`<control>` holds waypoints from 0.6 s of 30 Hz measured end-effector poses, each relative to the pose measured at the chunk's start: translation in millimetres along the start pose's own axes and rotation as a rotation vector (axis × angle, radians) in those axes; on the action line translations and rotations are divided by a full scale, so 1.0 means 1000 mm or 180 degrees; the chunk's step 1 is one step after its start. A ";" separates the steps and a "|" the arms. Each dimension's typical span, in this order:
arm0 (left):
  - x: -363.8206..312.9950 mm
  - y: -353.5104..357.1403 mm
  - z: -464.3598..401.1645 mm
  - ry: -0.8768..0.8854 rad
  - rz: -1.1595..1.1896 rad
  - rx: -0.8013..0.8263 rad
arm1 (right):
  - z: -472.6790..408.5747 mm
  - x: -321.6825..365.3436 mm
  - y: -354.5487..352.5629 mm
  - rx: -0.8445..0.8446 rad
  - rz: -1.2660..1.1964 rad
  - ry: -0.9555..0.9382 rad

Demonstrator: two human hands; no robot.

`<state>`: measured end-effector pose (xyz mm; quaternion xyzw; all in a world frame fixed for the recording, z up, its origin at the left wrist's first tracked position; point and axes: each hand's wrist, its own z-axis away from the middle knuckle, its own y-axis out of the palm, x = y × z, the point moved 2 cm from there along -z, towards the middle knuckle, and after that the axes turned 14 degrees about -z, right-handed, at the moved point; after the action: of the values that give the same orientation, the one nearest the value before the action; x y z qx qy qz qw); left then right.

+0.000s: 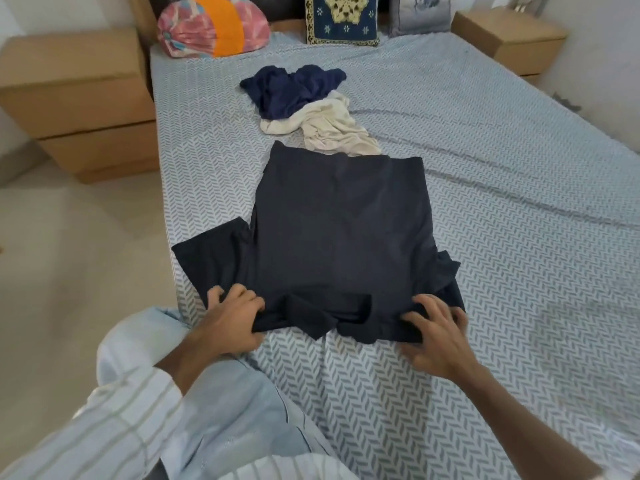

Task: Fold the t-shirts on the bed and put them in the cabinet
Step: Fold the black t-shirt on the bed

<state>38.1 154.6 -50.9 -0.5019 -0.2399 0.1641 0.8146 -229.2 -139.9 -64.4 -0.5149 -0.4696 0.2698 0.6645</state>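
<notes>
Nearest the camera, the left hand (232,315) grips the near-left corner of a dark navy t-shirt (341,233), its fingers curled into the cloth, while the right hand (437,336) has its fingers spread and bent over the near-right corner, the tips digging into the fabric. The shirt lies flat on the bed (519,220), collar end toward the person and bunched into small folds between the hands; one sleeve sticks out to the left and the other is crumpled at the right edge. Its far hem touches a rumpled cream t-shirt (332,128), which lies partly under a crumpled blue t-shirt (291,88). Farther back, a pink and orange bundle (213,26) and a patterned cushion (343,19) sit at the head of the bed.
</notes>
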 end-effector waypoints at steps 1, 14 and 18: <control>-0.008 -0.004 -0.006 0.0002 0.0353 -0.0004 | -0.008 0.013 0.002 0.0006 -0.0082 -0.0110; -0.022 -0.015 0.003 0.0417 0.2230 -0.0239 | -0.013 0.033 0.012 0.0122 -0.1498 -0.0343; -0.025 0.002 0.013 0.0842 0.1387 0.0578 | 0.024 0.021 0.026 0.0734 -0.0900 -0.0543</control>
<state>9.9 152.1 -54.0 -0.4837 -0.0021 0.2894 0.8260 -239.3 -103.3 -81.3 -0.3396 -0.5577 0.2684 0.7082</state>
